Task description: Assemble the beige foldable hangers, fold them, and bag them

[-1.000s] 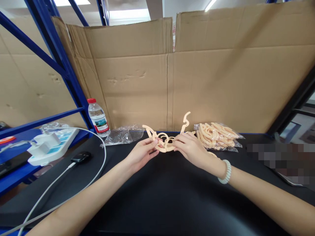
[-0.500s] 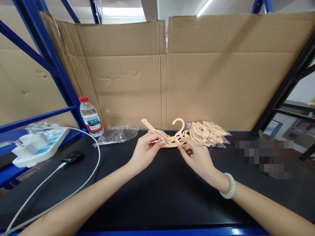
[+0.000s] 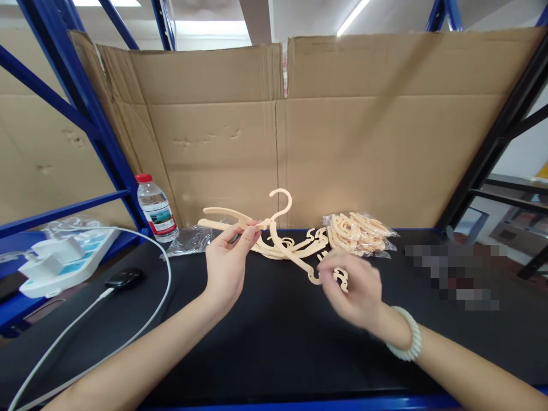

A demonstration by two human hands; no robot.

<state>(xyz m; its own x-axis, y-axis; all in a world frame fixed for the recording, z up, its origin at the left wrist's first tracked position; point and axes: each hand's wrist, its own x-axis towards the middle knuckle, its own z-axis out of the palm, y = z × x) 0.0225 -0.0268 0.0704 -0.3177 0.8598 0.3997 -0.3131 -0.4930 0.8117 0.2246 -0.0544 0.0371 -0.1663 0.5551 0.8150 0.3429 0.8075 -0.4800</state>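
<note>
My left hand (image 3: 229,262) pinches a cream plastic clothes hanger (image 3: 280,242) near its middle joint. The hanger's hook points up. Two arms spread to the left, and one slants down to the right, ending in a small curl. Close to that curled end is my right hand (image 3: 355,288), smeared by motion; whether its fingers grip the end is unclear. Behind and below the held hanger, more cream hanger parts (image 3: 314,245) lie on the black table (image 3: 274,354). Some curled ends (image 3: 341,278) show just beside my right fingers.
A clear bag of cream hanger parts (image 3: 359,234) lies at the back right. Toward the left are a crumpled plastic bag (image 3: 188,241), a water bottle (image 3: 157,208), a black device (image 3: 124,278) on a white cable (image 3: 169,274), and a power strip (image 3: 64,265). Cardboard (image 3: 214,142) walls the back.
The hanger has moved left with my left hand, and its arms are now spread apart. My right hand has shifted down and right, off the middle joint toward the curled arm end.
</note>
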